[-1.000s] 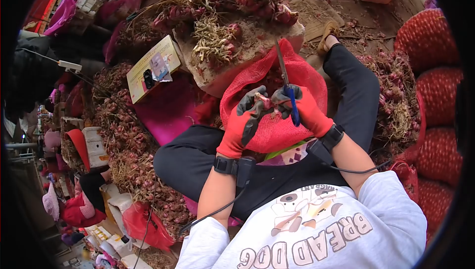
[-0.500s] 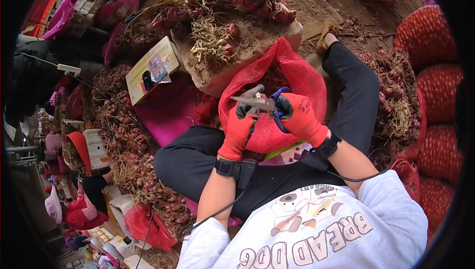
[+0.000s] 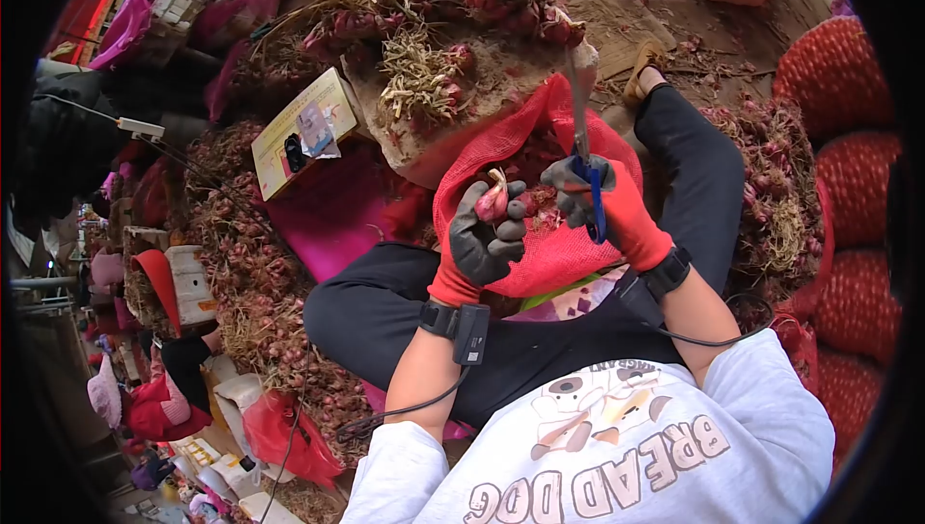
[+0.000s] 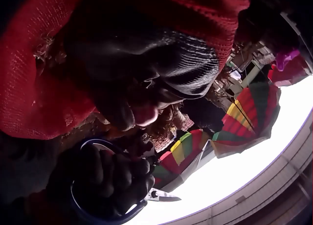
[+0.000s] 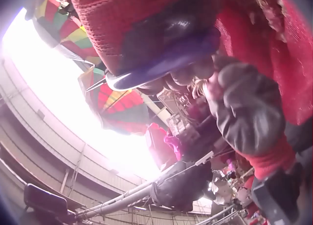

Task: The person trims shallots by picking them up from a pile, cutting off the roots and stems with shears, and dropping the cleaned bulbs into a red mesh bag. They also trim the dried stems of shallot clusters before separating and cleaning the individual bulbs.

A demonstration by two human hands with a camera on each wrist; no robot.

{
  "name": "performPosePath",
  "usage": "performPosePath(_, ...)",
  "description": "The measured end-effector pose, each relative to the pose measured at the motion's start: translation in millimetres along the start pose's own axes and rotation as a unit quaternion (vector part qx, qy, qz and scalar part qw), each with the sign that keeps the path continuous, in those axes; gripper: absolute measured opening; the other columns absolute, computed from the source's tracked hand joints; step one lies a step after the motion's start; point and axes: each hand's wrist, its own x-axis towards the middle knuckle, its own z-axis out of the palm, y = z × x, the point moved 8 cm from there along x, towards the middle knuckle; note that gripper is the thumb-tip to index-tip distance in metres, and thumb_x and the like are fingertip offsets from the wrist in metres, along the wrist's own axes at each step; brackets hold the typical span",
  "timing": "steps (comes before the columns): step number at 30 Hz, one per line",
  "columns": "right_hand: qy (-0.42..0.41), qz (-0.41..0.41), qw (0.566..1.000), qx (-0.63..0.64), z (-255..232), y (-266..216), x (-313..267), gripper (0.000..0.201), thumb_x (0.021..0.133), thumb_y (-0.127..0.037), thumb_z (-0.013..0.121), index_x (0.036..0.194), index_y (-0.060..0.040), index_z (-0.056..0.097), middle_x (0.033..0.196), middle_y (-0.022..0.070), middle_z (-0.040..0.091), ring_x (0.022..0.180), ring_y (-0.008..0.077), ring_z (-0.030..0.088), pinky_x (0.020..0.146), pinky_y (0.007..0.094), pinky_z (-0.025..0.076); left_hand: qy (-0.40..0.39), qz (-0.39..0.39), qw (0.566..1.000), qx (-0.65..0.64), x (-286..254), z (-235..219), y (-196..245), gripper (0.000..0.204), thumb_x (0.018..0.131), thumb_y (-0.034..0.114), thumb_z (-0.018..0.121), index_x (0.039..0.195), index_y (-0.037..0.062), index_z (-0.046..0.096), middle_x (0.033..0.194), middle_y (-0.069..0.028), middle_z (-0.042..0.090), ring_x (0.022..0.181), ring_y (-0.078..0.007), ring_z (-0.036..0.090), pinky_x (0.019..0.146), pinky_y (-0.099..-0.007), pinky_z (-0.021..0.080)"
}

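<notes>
In the head view my left hand (image 3: 482, 247), in a red glove with a dark grey palm, holds a reddish-pink shallot (image 3: 492, 200) between thumb and fingers, its pale dry neck pointing up. My right hand (image 3: 617, 204), gloved alike, grips scissors by their blue handles (image 3: 596, 204), blades (image 3: 581, 105) pointing away from me. Both hands are above an open red mesh bag (image 3: 482, 153) with shallots inside. In the left wrist view, the shallot (image 4: 145, 116) is partly hidden by the glove. The blue handle (image 5: 161, 63) crosses the right wrist view.
Bunches of shallots with dried stalks (image 3: 419, 71) lie on a pale block (image 3: 390, 134) beyond the bag. A yellow box (image 3: 306, 134) stands left of it. More shallots (image 3: 255, 283) are heaped at the left, and filled red mesh sacks (image 3: 858, 187) stack at the right.
The scissors swung across to the shallot in the left hand, then back to point away. The hands have moved apart, and the left palm has turned up, showing the shallot.
</notes>
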Motion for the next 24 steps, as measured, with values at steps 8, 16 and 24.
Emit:
performPosePath(8,0.012,-0.230,0.890,-0.394,12,-10,-2,0.026,0.076,-0.015,0.074,0.097,-0.0041,0.064,0.084,0.0039,0.063,0.067,0.0130,0.060,0.059,0.0287,0.047,0.033,-0.102,0.991,-0.084,4,-14,-15,0.038,0.097,0.037,0.042,0.111,0.0046,0.056,0.078,-0.0040,0.055,0.049,-0.0091,0.037,0.038,-0.0215,0.032)
performPosePath(16,-0.083,-0.352,0.669,-0.649,68,-8,-13,0.042,0.060,-0.022,0.076,0.098,-0.0104,0.061,0.091,0.0060,0.062,0.083,0.0287,0.062,0.073,0.0402,0.048,0.238,0.032,0.932,0.271,-17,-68,-2,0.040,0.096,0.054,0.041,0.107,0.0174,0.053,0.073,-0.0021,0.056,0.045,-0.0093,0.045,0.038,-0.0194,0.033)
performPosePath(24,-0.118,-0.358,0.635,-0.674,68,-3,-14,0.048,0.056,-0.023,0.079,0.099,-0.0115,0.061,0.090,0.0050,0.062,0.085,0.0271,0.062,0.074,0.0397,0.048,0.187,0.221,0.701,0.652,-19,-12,8,0.038,0.100,0.048,0.035,0.113,0.0154,0.050,0.074,-0.0016,0.053,0.046,-0.0078,0.043,0.039,-0.0210,0.036)
